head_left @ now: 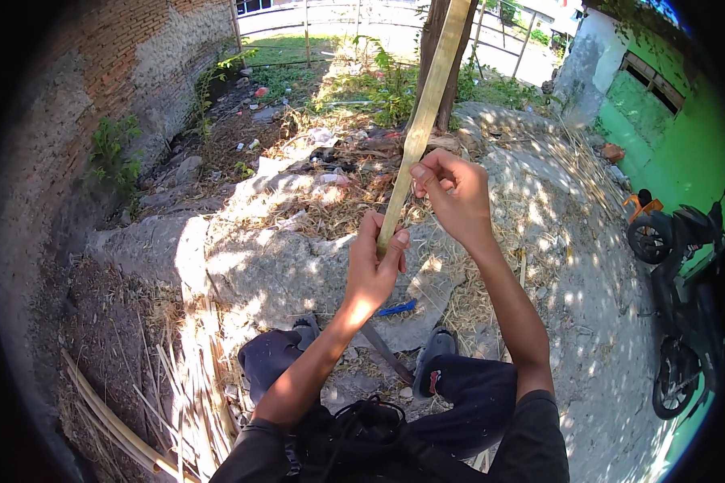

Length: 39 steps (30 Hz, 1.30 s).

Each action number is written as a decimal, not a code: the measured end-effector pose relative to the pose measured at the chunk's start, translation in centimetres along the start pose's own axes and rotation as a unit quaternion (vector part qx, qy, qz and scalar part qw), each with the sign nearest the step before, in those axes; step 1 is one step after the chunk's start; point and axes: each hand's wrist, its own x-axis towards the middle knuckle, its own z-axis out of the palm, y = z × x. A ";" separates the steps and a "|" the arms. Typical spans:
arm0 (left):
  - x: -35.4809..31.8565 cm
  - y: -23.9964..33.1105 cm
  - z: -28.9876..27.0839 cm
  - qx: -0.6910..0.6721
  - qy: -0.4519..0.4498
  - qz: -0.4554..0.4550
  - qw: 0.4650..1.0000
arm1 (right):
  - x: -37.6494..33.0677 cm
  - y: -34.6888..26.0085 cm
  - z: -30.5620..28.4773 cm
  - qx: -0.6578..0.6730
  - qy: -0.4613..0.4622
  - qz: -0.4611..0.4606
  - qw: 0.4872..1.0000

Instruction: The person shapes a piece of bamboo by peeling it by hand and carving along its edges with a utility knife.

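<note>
A long, flat, pale bamboo strip (pixel 431 105) rises at a slant in front of me, its upper end running out of the picture. My left hand (pixel 372 270) is closed around its lower end, thumb on top. Higher up, my right hand (pixel 457 193) is closed in a pinch at the strip's right edge, with thumb and curled fingers together against it. Between my feet lies a long dark blade (pixel 387 354), partly hidden by my left forearm. A small blue object (pixel 396 308), its kind unclear, rests on the ground beyond the blade.
Split bamboo lengths (pixel 197 386) lie at lower left. A tree trunk (pixel 443 72) stands ahead behind the strip, amid dry shavings and litter. A brick wall (pixel 129 48) borders the left; a parked motorcycle (pixel 685 298) stands by the green wall (pixel 685 153) at right.
</note>
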 end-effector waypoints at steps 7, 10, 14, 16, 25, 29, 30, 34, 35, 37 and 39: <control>0.2 0.6 0.2 -0.038 -0.012 0.007 0.999 | 0.2 0.3 -1.0 0.021 -0.020 -0.071 0.997; 0.2 0.7 0.4 -0.059 -0.021 0.009 0.998 | 0.1 0.7 -1.0 0.056 -0.014 -0.067 0.996; -0.1 0.9 0.4 -0.077 -0.020 0.002 0.997 | 0.3 0.0 -1.3 0.169 -0.027 -0.007 0.985; -0.1 0.9 0.3 -0.073 -0.019 0.000 0.997 | 0.4 -0.1 -1.6 0.199 -0.051 0.006 0.979; 0.1 0.3 0.2 -0.069 -0.011 0.005 0.998 | 0.4 0.3 -1.0 0.179 -0.062 0.029 0.981; 0.2 -0.3 0.0 -0.069 -0.008 0.010 0.998 | 0.4 0.3 -0.8 0.180 -0.060 0.050 0.981; 0.1 -0.5 0.0 -0.069 -0.008 0.010 0.998 | 0.4 0.3 -0.8 0.180 -0.058 0.056 0.980; 0.1 -0.4 0.0 -0.061 -0.004 0.020 0.998 | 0.5 0.0 -0.7 0.172 -0.062 0.084 0.980; 0.1 -0.2 0.1 -0.056 0.000 0.019 0.998 | 0.5 0.2 -0.6 0.174 -0.055 0.087 0.979; 0.1 0.0 0.1 -0.050 -0.002 0.011 0.999 | 0.5 0.3 -0.6 0.177 -0.048 0.091 0.979; 0.0 -0.1 0.1 -0.043 -0.002 0.003 0.999 | 0.6 0.3 -0.5 0.189 -0.049 0.095 0.976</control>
